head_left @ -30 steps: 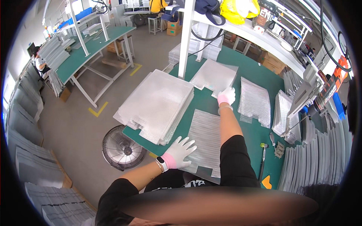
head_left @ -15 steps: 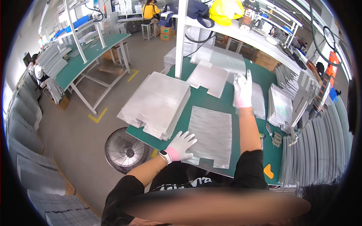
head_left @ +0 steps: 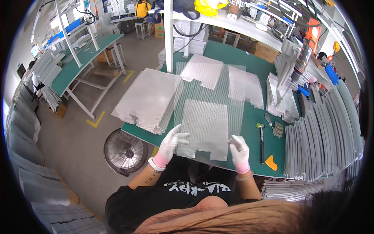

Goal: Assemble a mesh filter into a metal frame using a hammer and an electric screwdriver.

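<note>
Clear mesh sheet (head_left: 210,93) extends beyond both hands, overlying a notched panel (head_left: 204,130) on the green table (head_left: 251,134); lifted or lying, unclear. Left hand (head_left: 170,145) at its near-left corner, right hand (head_left: 239,151) by near-right edge, fingers bent; pinch cannot be told. Flanking presumably steadies it. Left-beyond left hand: panel stack (head_left: 150,93). Rightward of right hand: mallet (head_left: 261,142). Far beyond: cardboard box (head_left: 265,51), contents hidden.

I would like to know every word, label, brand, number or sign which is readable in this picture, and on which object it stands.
Black T-shirt: large white lettering, wording not copied here.
Left forearm: small dark letters, also not copied.
Dark object on the white shelf: pale letters, not copied.
Cardboard boxes: green labels, too small to read.
Mesh sheets: no text visible.
</note>
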The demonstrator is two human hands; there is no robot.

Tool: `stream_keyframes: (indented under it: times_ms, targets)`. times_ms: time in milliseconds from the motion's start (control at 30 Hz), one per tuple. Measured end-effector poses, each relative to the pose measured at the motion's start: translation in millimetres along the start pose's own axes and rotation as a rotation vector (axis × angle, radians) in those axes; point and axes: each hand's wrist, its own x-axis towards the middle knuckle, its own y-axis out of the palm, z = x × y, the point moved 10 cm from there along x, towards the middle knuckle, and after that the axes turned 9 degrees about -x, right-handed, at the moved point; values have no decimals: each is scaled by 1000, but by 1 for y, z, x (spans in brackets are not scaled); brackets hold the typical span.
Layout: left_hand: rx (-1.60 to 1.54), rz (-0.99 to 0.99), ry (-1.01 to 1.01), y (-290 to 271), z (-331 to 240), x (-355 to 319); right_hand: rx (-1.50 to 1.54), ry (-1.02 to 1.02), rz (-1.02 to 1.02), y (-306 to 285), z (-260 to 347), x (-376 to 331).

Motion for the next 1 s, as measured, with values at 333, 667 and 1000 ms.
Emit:
stream_keyframes:
  times_ms: [333,667,1000]
  targets:
    - [1562,-383,216,-11,-6,3,-523,226,-5,8,-21,-13]
    - [1832,-287,148,-14,16,8,-590,389,103,15,-61,-32]
    - [1925,-300,108,-29,24,13,-779,370,194,23,-82,-35]
